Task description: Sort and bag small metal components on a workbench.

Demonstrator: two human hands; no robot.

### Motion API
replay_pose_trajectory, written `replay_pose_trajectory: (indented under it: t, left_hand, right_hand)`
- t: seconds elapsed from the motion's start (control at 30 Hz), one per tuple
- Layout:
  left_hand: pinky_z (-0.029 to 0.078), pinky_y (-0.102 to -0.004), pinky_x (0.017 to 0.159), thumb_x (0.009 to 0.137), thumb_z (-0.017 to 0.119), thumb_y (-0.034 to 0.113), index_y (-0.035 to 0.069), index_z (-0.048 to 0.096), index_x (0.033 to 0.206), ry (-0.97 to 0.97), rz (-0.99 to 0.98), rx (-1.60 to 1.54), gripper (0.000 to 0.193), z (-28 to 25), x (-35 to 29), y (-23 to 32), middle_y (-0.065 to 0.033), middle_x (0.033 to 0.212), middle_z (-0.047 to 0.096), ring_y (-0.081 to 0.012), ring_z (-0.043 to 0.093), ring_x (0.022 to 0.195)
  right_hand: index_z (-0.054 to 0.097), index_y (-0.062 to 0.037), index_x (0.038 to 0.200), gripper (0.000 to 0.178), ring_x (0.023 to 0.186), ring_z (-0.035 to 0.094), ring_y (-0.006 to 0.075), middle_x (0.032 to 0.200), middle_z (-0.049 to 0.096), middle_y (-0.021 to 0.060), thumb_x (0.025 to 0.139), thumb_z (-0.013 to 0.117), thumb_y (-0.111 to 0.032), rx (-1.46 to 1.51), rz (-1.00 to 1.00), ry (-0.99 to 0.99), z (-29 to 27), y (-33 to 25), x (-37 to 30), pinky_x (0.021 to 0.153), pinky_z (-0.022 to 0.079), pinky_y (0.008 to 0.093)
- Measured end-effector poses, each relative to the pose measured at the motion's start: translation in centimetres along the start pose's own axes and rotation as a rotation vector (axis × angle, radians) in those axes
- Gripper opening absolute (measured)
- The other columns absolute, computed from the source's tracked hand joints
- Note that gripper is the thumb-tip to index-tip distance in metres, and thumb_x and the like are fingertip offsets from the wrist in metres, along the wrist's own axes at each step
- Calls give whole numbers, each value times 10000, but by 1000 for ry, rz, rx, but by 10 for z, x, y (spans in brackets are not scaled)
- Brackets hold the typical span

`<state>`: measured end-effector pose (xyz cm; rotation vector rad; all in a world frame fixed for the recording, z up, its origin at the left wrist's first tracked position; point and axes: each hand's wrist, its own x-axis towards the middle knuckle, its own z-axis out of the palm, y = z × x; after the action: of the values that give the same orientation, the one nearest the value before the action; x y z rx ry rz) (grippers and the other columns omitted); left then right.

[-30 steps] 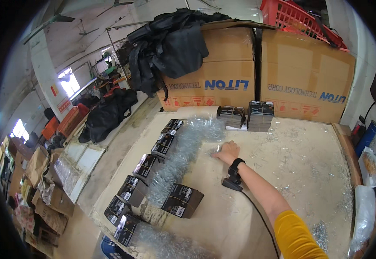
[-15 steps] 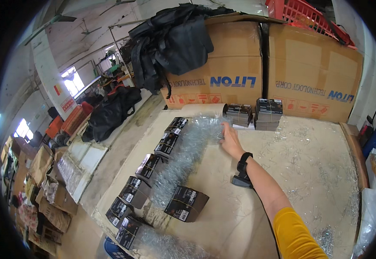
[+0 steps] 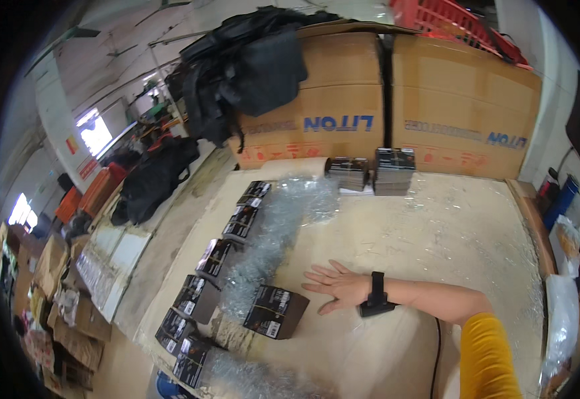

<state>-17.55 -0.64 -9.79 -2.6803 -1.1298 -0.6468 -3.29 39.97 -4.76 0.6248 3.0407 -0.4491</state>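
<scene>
My right hand (image 3: 338,286) is spread over the pale tabletop, fingers stretched out to the left and holding nothing. A black band with a small box is on its wrist. Left of my fingertips lies a banded stack of black printed cards (image 3: 266,311), tilted on the table. Beyond it, a long heap of thin, clear, shiny plastic strands (image 3: 263,243) runs away from me. Several more banded card stacks (image 3: 196,297) line the left side of that heap. A second pile of strands (image 3: 250,376) lies near the front edge. My left hand is out of view.
Two big cardboard boxes (image 3: 463,86) stand behind the table, black bags (image 3: 250,73) draped over the left one. Two card stacks (image 3: 394,179) sit before them. Loose strands litter the right side of the tabletop (image 3: 436,246). A wooden rail (image 3: 533,226) edges the right side.
My right hand has come from the far end of the strand heap back toward me, and its fingers have spread open. The view has shifted slightly.
</scene>
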Motion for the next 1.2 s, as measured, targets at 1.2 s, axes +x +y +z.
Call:
replay_pose_trajectory:
  t: [1.2]
  left_hand:
    - [509,-405,697,819,642,4,-23,627,1051,192,-499,-637,233,11,30,-6,-209,1035,609,-315,619,829]
  right_hand:
    - [331,-295,1435,889,1393,144,418,1525,225,85,716,423,-810,15,1543,303,-36,103,-364,971,145,764]
